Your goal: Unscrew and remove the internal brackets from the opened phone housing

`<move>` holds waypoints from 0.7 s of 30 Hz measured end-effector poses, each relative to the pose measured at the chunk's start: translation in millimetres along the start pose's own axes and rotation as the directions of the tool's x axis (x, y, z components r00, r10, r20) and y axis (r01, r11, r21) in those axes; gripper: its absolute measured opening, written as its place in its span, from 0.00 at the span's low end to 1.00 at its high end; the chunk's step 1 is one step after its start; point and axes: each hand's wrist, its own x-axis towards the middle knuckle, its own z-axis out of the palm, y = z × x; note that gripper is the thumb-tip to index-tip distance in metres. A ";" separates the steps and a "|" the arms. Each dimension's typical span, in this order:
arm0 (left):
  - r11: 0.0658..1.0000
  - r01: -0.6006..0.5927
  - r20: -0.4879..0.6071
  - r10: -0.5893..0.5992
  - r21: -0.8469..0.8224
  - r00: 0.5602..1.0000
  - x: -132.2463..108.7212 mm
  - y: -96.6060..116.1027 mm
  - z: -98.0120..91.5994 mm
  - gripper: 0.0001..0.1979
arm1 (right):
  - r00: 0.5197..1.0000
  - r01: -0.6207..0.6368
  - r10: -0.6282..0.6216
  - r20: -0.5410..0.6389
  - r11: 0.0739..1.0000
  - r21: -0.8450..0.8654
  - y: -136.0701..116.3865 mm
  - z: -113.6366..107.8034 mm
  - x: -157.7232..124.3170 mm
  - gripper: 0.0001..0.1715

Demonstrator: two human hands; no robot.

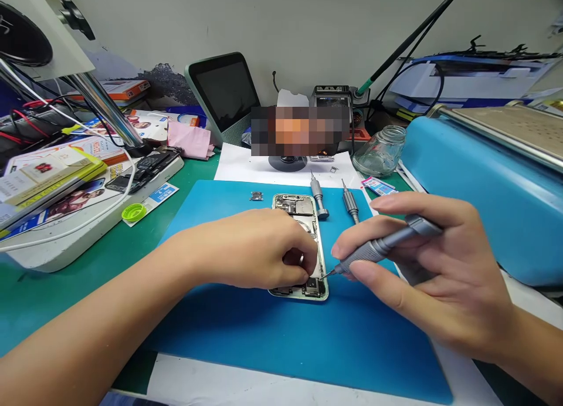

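Observation:
An opened phone point(323, 259) with its inner parts exposed lies upright on the blue mat point(264, 330). My left hand point(268, 247) reaches across it, its fingers curled and thumb tip pressed to the index finger above the lower part. Whatever is in that pinch, if anything, is hidden. In my right hand point(444, 265) is a small grey precision screwdriver point(373, 250), held slanted between thumb and fingers. Its tip is at the phone's lower right edge, near a dark module. Two more screwdrivers, one pale point(317, 198) and one darker point(350, 203), lie beyond the phone.
A small metal part point(257, 196) rests on the mat's far side. Behind stand a glass jar point(382, 152) and a tablet-like screen point(226, 92). On the right is a blue machine point(475, 200). Books point(48, 177), cables and a green cap point(134, 212) occupy the left.

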 end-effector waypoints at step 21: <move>0.999 -0.030 -0.009 0.030 -0.017 1.000 -0.1 0.8 -0.9 0.09 | 0.997 0.014 -0.010 0.076 0.999 -0.043 4.8 5.5 -3.9 0.38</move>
